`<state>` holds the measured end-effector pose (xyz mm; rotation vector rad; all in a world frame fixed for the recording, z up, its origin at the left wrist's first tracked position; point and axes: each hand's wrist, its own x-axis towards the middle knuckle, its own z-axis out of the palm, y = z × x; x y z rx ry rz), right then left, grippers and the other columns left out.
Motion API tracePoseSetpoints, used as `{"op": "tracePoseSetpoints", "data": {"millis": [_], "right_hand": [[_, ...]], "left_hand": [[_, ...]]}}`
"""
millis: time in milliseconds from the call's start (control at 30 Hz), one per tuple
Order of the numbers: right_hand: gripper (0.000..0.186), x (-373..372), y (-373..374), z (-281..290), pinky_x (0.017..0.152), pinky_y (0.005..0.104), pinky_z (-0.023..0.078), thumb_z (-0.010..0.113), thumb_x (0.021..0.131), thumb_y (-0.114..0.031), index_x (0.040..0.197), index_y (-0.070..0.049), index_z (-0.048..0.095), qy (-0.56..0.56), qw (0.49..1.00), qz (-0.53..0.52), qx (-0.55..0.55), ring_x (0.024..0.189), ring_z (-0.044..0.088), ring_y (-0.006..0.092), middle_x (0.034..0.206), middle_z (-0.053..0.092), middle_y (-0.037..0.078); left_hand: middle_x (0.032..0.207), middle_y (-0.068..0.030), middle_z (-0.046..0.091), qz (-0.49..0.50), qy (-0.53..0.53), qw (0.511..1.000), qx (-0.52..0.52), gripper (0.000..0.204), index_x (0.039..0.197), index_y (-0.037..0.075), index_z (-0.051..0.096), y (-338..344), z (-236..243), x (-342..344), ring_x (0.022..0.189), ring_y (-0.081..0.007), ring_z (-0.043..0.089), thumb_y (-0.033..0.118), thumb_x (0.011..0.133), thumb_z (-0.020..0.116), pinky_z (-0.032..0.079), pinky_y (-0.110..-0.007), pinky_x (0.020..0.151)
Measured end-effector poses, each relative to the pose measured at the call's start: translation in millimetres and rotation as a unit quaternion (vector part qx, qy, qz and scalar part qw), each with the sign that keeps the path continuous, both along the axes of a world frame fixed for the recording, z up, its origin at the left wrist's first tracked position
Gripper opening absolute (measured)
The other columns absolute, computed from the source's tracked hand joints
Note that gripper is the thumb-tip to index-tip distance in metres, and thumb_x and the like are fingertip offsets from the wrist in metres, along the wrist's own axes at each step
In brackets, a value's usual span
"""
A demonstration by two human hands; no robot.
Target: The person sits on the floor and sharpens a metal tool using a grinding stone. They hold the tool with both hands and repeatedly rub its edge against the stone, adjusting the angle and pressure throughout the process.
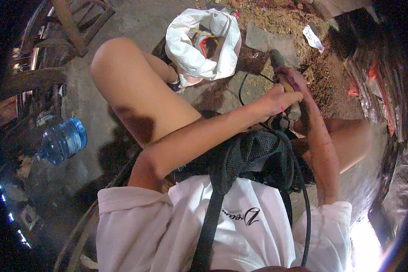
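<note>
Both my hands are closed around a short, thick, stick-like piece (289, 86), dark at its far end and tan toward the near end. My left hand (274, 100) grips it from the left, nearer its lower end. Slightly farther up, my right hand (293, 78) has its fingers wrapped round it, with reddish stains on the skin. Whether the piece is a tool handle or a length of wood, I cannot make out. It is held tilted over the ground in front of my lap. A thin dark cord (242, 88) loops beside my left hand.
A white sack (179, 43) with its rim rolled down stands ahead, red and yellow things inside. Flat stone (258, 38) and brown crumbly litter (333, 86) lie beyond my hands. At left are a large water bottle (63, 141) and a wooden stool (70, 27). Stacked sheets (371, 97) line the right.
</note>
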<state>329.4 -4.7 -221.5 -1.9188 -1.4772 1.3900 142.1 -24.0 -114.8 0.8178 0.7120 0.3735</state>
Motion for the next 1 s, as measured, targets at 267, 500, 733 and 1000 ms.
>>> {"op": "tracePoseSetpoints", "data": {"millis": [267, 500, 733, 1000], "right_hand": [[0.032, 33, 26, -130, 0.081, 0.0315, 0.05, 0.058, 0.087, -0.025, 0.111, -0.005, 0.066, -0.049, 0.997, -0.02, -0.064, 0.085, 0.062, 0.0166, 0.099, 0.069, 0.005], [0.032, 41, 42, -190, 0.074, 0.0301, 0.051, 0.057, 0.09, -0.034, 0.103, -0.008, 0.07, 0.031, 0.979, -0.155, -0.13, 0.076, 0.063, 0.0138, 0.088, 0.069, 0.004], [0.035, 46, 41, -195, 0.068, 0.0313, 0.051, 0.057, 0.092, -0.038, 0.101, -0.006, 0.069, -0.079, 0.988, -0.1, -0.09, 0.073, 0.062, 0.0131, 0.084, 0.068, 0.003], [0.041, 45, 43, -172, 0.07, 0.0354, 0.051, 0.057, 0.09, -0.044, 0.103, -0.007, 0.069, -0.178, 0.984, 0.02, -0.011, 0.078, 0.064, 0.0182, 0.088, 0.069, 0.006]], "left_hand": [[0.083, -0.0055, 0.066, -0.01, 0.094, 0.991, -0.094, 0.029, 0.092, 0.004, 0.067, 19, -51, 15, 0.073, -0.017, 0.061, 0.03, 0.081, 0.063, 0.048, -0.034, 0.063], [0.078, -0.005, 0.063, -0.008, 0.061, 0.979, -0.192, 0.024, 0.085, 0.004, 0.064, 23, -95, 24, 0.069, -0.0162, 0.057, 0.026, 0.077, 0.065, 0.046, -0.035, 0.06], [0.079, -0.0081, 0.066, -0.024, 0.098, 0.989, -0.111, 0.029, 0.095, 0.006, 0.062, 26, -92, 28, 0.065, -0.0224, 0.063, 0.031, 0.082, 0.058, 0.053, -0.036, 0.06], [0.091, -0.0077, 0.066, 0.051, 0.116, 0.992, 0.032, 0.027, 0.094, 0.009, 0.065, 31, -61, 30, 0.081, -0.021, 0.061, 0.031, 0.08, 0.062, 0.049, -0.037, 0.071]]}}
